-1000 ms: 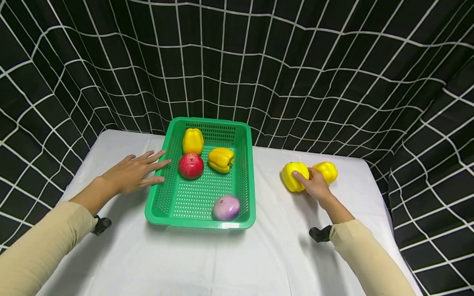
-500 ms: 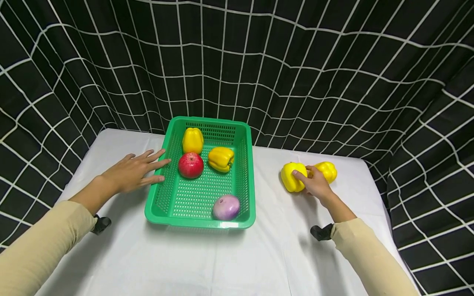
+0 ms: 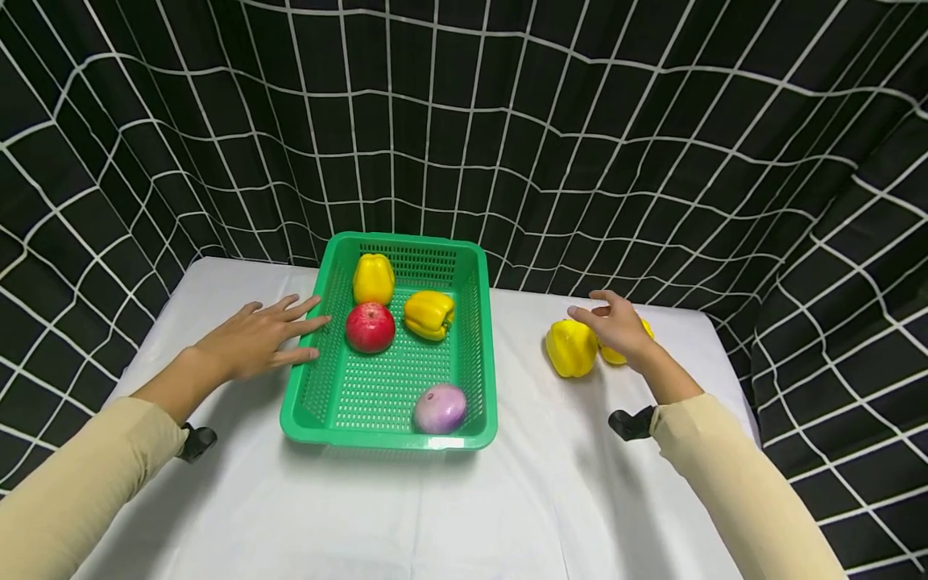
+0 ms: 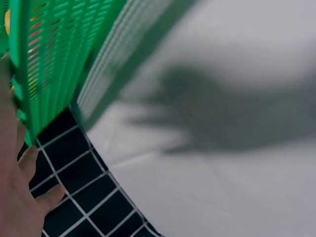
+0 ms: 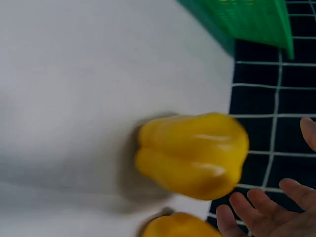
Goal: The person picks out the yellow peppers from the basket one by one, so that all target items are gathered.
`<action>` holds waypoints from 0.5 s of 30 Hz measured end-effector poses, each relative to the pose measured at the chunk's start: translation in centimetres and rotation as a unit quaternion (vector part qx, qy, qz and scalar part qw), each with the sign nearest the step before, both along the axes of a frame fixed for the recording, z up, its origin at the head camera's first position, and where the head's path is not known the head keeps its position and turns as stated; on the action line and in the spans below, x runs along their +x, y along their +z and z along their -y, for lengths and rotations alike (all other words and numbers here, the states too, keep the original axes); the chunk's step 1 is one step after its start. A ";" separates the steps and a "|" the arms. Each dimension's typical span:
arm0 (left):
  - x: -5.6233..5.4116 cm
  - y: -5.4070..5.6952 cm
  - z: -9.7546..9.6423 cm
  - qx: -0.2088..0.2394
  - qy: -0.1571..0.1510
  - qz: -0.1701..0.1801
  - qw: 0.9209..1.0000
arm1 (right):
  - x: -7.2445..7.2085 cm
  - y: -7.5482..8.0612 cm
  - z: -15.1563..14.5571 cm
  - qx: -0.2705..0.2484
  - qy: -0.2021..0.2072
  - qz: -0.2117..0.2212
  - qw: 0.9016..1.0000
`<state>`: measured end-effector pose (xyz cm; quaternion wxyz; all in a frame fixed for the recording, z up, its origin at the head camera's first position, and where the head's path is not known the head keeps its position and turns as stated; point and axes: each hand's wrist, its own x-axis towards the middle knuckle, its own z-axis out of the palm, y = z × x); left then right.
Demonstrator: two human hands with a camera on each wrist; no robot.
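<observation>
My left hand [image 3: 261,340] lies with spread fingers across the left rim of the green basket [image 3: 290,427]. Inside that basket are two yellow bell peppers, one upright at the back [image 3: 374,279] and one on its side [image 3: 429,314], a red pomegranate [image 3: 370,328] and a purple onion [image 3: 440,408]. My right hand [image 3: 615,326] hovers empty over two more bell peppers on the table. In the right wrist view the nearer bell pepper [image 5: 192,155] stands apart from the loosely spread fingers [image 5: 261,212]. The other bell pepper [image 3: 612,354] is partly hidden beneath the hand.
A white cloth [image 3: 348,515] covers the table. Black curtains with a white grid [image 3: 435,121] hang behind it and on both sides. A dark wrist camera [image 3: 631,423] projects below the right sleeve, and another [image 3: 197,443] below the left.
My right hand has let go of the left yellow bell pepper and lifted up from it, its fingers loosening. The pepper stays on the table. My left hand keeps its place on the basket rim.
</observation>
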<state>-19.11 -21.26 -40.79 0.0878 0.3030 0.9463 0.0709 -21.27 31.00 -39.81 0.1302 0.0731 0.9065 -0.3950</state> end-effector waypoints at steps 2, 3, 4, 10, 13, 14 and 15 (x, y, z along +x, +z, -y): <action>0.0 0.0 -0.1 -0.004 -0.003 -0.008 1.000 | -0.3 0.7 0.5 0.000 0.007 -0.001 1.000; -0.1 0.1 -0.1 -0.006 -0.004 -0.012 1.000 | -0.5 1.0 0.8 0.000 0.012 -0.002 1.000; -0.1 0.1 -0.1 -0.006 -0.005 -0.015 1.000 | -0.7 1.3 1.1 0.000 0.017 -0.005 1.000; -0.3 0.4 -0.1 -0.010 -0.004 -0.014 1.000 | -1.6 2.8 3.1 -0.009 0.048 -0.017 0.999; -0.2 0.5 -0.1 -0.012 -0.001 -0.007 1.000 | -2.1 3.4 4.4 -0.020 0.061 -0.019 0.998; -0.2 0.5 -0.1 -0.012 0.000 -0.005 1.000 | -2.2 3.6 4.9 -0.024 0.066 -0.020 0.997; -0.2 0.5 -0.1 -0.012 0.002 -0.004 1.000 | -2.3 3.7 5.4 -0.029 0.070 -0.021 0.997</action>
